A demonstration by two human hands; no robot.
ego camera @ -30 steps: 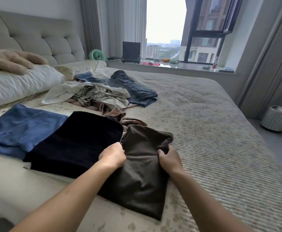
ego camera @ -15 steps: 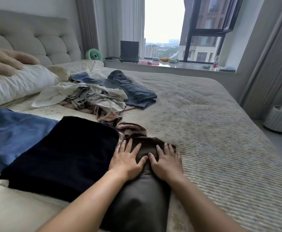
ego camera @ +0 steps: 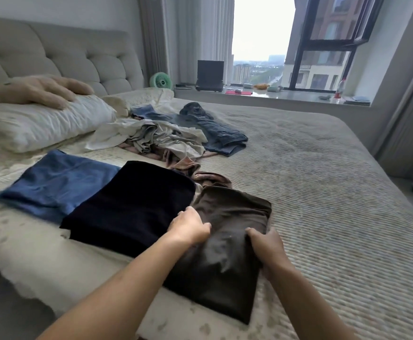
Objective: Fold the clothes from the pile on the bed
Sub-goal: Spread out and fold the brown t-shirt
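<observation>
A dark brown folded garment (ego camera: 227, 261) lies on the bed (ego camera: 323, 192) in front of me. My left hand (ego camera: 189, 228) grips its left edge with curled fingers. My right hand (ego camera: 265, 244) grips its right edge, thumb on top. To the left lie a folded black garment (ego camera: 131, 204) and a folded blue garment (ego camera: 55, 182). Farther back sits the unfolded pile: cream and beige clothes (ego camera: 151, 136), a brownish piece (ego camera: 193, 170) and blue jeans (ego camera: 215, 128).
A white pillow (ego camera: 41, 123) with a plush toy (ego camera: 36, 90) on it lies at the left by the tufted headboard (ego camera: 65, 55). The window sill (ego camera: 274, 94) holds a small green fan (ego camera: 161, 81), a laptop and a bottle. A white bin stands on the floor at the right.
Half a second ago both hands pressed flat on the far end of the brown garment. Now they have drawn back toward me and grip its left and right edges.
</observation>
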